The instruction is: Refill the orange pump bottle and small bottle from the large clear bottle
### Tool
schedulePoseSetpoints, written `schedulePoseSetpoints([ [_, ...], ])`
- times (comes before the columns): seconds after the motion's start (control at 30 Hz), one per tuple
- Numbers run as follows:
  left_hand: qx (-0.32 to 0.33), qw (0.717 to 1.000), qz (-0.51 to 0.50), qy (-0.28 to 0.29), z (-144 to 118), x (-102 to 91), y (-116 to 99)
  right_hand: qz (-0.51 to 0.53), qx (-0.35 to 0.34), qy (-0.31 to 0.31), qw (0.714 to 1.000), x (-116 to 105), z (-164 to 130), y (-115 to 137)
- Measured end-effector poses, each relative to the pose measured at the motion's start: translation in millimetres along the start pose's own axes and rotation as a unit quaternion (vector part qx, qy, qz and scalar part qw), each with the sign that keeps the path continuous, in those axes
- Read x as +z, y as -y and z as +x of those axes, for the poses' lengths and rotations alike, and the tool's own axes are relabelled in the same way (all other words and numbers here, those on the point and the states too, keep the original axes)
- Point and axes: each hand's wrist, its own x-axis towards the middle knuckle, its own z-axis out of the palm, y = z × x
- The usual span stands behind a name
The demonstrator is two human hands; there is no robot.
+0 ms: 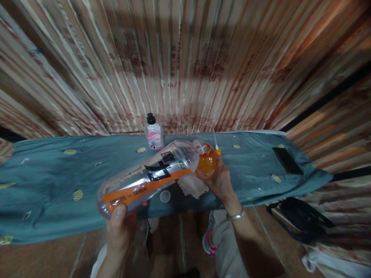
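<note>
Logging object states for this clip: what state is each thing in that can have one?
Large clear plastic bottle with orange label: uncapped, tipped, nearly empty, mouth at the small bottle.
Small round orange-filled bottle: open, held, nearly full.
White bottle cap: off, lying on the teal cloth.
Small clear pink-label bottle, black cap: upright, capped.
Black phone: flat, screen dark.
Left hand: gripping the large bottle's base.
Right hand: gripping the small bottle.
</note>
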Motion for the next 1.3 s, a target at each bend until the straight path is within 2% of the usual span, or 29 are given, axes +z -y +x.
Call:
schedulePoseSetpoints([
  [0.37, 0.009, 1.0, 0.01, 0.005, 0.8, -0.6, 1.3, 0.001, -0.004, -0.006, 1.0, -0.2, 0.0, 1.1],
  [0.57, -0.004, 1.0, 0.001, -0.009, -1.2, 0.7, -0.3, -0.012, -0.033, -0.026, 0.999, 3.1, -1.3, -2.7],
  [0.7, 0.0, 1.0, 0.003, 0.001, -1.6, 1.4, -1.1, -0.006, -0.05, -0.031, 0.998, 2.9, -0.7, -2.2],
  [1.3, 0.006, 1.0, 0.004, 0.015, 1.9, -2.1, 2.2, 0.016, 0.004, 0.009, 1.0, -2.1, 1.0, 3.1],
])
